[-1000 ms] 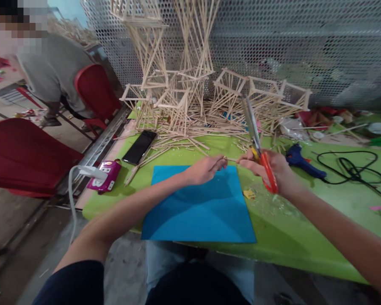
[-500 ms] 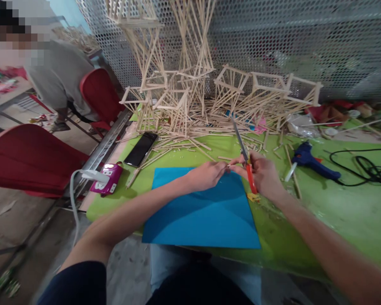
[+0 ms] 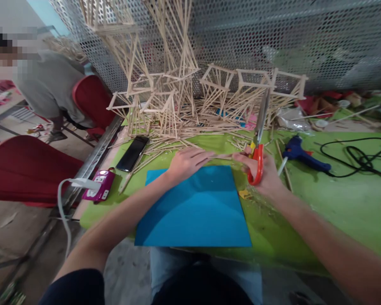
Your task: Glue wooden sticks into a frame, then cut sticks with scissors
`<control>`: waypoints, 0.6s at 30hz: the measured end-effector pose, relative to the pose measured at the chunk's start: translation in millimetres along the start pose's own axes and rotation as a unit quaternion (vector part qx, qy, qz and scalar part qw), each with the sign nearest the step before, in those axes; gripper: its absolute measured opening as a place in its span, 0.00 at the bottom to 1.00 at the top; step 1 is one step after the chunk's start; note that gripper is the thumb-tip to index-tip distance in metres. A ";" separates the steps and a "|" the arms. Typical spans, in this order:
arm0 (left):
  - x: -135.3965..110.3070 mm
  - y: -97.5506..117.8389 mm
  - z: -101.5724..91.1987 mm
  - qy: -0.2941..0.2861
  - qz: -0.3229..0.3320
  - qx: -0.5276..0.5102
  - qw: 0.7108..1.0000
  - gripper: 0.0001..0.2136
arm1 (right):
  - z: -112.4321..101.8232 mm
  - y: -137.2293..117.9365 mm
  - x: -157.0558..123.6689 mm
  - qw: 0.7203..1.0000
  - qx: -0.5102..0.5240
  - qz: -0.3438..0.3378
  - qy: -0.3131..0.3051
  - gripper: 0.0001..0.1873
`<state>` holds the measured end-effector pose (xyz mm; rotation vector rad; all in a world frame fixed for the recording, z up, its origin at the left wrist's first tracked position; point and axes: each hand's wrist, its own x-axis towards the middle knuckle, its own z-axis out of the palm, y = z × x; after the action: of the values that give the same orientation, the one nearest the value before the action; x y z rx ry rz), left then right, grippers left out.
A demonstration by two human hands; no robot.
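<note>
My left hand (image 3: 189,164) is over the far edge of a blue sheet (image 3: 193,212), its fingers together and pointing right. A thin wooden stick (image 3: 221,156) runs from its fingertips to the fingertips of my right hand (image 3: 266,171). In my right hand is a pair of scissors (image 3: 256,167) with orange-red handles, blades pointing up and away. The left fingers appear to pinch the stick's near end, though their undersides are hidden. A yellow scrap (image 3: 244,194) lies beside the sheet, below the right hand.
Wooden stick frames (image 3: 165,106) and loose sticks crowd the table's back against a perforated metal screen (image 3: 305,46). A phone (image 3: 132,153) and purple power strip (image 3: 99,185) lie left. Right are a blue glue gun (image 3: 305,156) and cord. A person (image 3: 51,80) sits far left.
My hands have moved apart, and the stick now shows between them. The scissors have swung more upright in my right hand. The view has shifted slightly to the right.
</note>
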<state>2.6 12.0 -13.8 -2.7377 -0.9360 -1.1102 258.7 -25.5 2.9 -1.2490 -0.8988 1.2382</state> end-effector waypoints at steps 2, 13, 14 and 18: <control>0.9 -1.6 -2.2 0.019 0.001 0.026 0.999 0.12 | -0.2 -1.1 -0.4 1.000 0.012 0.001 0.005 0.29; 0.7 0.1 1.5 0.055 -0.014 -0.043 0.997 0.10 | -3.1 -1.9 4.4 0.999 0.032 -0.001 0.008 0.27; 0.7 1.1 2.7 0.062 -0.027 -0.068 0.995 0.10 | -3.1 -1.7 4.9 1.000 0.030 -0.004 0.002 0.27; 1.8 6.8 6.2 0.077 -0.119 -0.197 0.970 0.11 | -2.3 -0.4 4.2 1.000 0.017 -0.016 -0.015 0.26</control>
<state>11.1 9.0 -16.1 -2.8259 -1.1544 -1.6908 261.7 -21.8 2.3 -1.1877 -0.9132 1.2456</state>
